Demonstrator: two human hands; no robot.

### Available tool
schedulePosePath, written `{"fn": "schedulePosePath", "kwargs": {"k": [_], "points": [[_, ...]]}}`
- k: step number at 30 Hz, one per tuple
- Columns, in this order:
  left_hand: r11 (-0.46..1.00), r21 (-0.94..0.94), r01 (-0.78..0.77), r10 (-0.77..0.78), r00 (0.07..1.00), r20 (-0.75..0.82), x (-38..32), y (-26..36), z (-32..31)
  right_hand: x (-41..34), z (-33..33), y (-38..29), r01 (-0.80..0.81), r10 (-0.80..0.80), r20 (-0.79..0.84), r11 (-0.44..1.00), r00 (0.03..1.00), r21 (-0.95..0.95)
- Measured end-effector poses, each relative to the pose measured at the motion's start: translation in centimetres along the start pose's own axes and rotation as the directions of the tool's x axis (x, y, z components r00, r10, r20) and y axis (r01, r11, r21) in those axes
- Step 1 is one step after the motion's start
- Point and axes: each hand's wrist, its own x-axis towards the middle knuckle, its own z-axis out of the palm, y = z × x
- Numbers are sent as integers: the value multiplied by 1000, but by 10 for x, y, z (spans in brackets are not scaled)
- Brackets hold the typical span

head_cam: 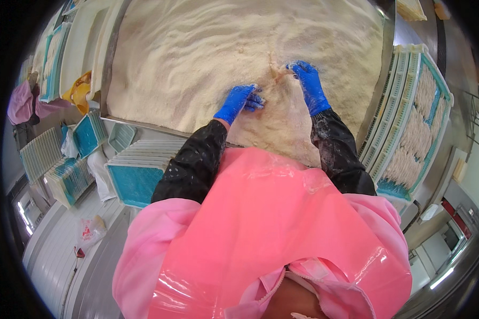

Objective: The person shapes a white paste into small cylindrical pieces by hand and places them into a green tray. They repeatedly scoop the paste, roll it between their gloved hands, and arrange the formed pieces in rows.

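Observation:
A wide metal-edged tray (pixel 111 65) before me is spread with pale breadcrumbs (pixel 191 60). My right hand (pixel 309 84), in a blue glove dusted with crumbs, has its fingertips pinched at the end of a pinkish, raw-looking piece of food (pixel 280 72). That piece lies in the crumbs to the left of the fingers. Lower and to the left, my left hand (pixel 241 103), also gloved in blue, rests over the crumbs with its fingers curled. Whether anything is under its fingers is hidden.
At the right stand stacked plastic trays (pixel 403 115), the outermost bearing rows of pale, crumbed pieces (pixel 415 133). Blue-and-white trays (pixel 135 179) stand at the lower left, near a plastic bag (pixel 91 231). A yellow cloth-like item (pixel 79 91) hangs by a white container (pixel 80 52). Another person's pink sleeve (pixel 22 103) shows far left.

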Motion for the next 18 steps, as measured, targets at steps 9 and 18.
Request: {"fn": "schedulePosePath", "kwargs": {"k": [9, 18], "points": [[998, -47, -42, 42, 999, -5, 4, -1, 3, 13, -3, -15, 339, -524, 108, 368, 845, -866], [999, -12, -52, 52, 999, 15, 4, 0, 2, 44, 1, -29, 6, -1, 20, 959, 1000, -285]]}}
